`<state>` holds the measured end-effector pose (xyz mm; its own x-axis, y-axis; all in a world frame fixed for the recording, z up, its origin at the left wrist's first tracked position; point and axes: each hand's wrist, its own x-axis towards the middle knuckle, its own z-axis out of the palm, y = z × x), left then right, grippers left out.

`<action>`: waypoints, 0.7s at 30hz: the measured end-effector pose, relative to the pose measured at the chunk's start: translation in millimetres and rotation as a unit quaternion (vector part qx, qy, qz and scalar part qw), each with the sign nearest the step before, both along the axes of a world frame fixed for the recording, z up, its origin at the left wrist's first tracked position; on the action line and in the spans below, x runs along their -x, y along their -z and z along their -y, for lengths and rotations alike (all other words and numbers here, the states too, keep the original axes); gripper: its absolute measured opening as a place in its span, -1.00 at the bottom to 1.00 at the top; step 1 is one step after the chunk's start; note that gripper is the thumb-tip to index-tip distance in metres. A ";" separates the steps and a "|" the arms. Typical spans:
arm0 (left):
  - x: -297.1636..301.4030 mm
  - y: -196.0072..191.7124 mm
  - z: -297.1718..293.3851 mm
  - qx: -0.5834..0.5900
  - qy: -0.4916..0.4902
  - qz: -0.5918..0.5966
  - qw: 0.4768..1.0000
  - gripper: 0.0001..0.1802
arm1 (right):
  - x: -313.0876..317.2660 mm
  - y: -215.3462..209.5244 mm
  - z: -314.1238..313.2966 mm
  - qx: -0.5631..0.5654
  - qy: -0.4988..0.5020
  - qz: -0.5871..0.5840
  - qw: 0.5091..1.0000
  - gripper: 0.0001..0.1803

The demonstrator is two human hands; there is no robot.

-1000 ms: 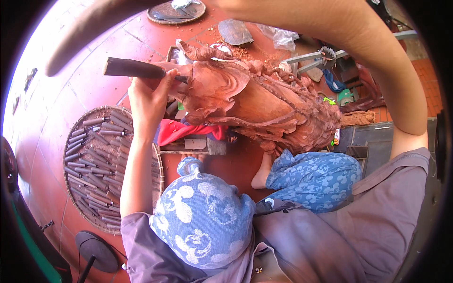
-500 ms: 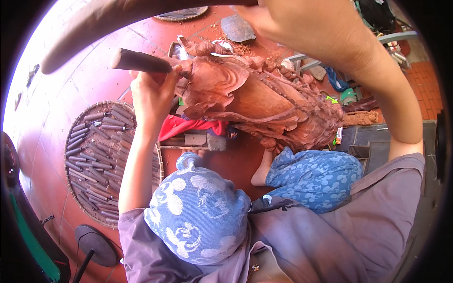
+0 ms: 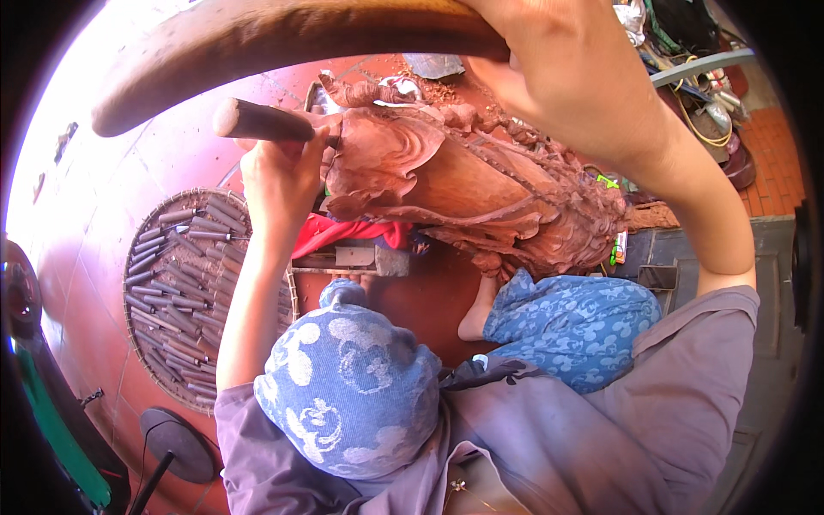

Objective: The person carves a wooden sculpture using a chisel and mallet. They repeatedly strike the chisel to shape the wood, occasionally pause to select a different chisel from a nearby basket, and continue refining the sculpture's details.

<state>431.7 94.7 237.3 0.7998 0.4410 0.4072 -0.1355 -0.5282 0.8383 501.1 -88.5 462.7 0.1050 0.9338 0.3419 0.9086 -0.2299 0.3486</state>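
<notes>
A large reddish wood carving [image 3: 481,184] with flowing folds and knobbly relief lies across the middle, in front of my knees. My left hand [image 3: 281,184] is closed around a chisel [image 3: 266,121] at the carving's left end. The chisel's dark round handle points left, and its blade end is mostly hidden by my fingers and the wood. Up at the top, my right hand [image 3: 571,73] grips a long curved wooden mallet [image 3: 292,39]. This mallet stretches leftward above the chisel handle, seemingly apart from it. Part of my right grip is cut off by the frame's upper edge.
At left, a round woven basket [image 3: 130,296] holds many dark-handled chisels on the tiled floor. Red cloth [image 3: 348,230] and a wooden block [image 3: 392,261] sit under the carving. Cables and clutter [image 3: 717,103] fill the upper right. A black disc-shaped base [image 3: 178,446] stands lower left.
The mallet has come lower in the view and slightly right, with more of its length showing. My right hand has moved down with it. The chisel keeps nearly the same place.
</notes>
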 end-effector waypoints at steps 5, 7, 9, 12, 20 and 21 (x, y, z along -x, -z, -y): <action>3.8 -5.9 2.9 -0.038 -0.018 -0.018 0.999 -0.80 | 1.5 -2.0 7.3 -0.014 -0.009 0.011 1.000 -0.28; 2.8 -5.3 5.7 -0.037 -0.018 0.001 0.999 -0.82 | -4.9 6.8 14.5 -0.040 -0.045 0.045 0.997 -0.28; 1.6 -4.0 7.4 -0.054 -0.019 0.003 0.998 -0.82 | -8.9 10.7 22.4 -0.032 -0.036 0.066 0.997 -0.27; 3.7 0.7 6.5 -0.100 -0.022 0.012 0.995 -0.82 | -8.6 11.5 27.3 -0.007 -0.009 0.037 0.999 -0.24; 10.9 2.9 -14.5 0.352 0.096 0.101 0.926 -0.73 | -11.3 19.1 34.5 -0.018 -0.030 -0.109 0.993 -0.18; 5.0 14.0 -23.3 0.331 0.100 0.098 0.933 -0.69 | -10.2 16.8 32.0 -0.011 -0.023 -0.123 0.992 -0.19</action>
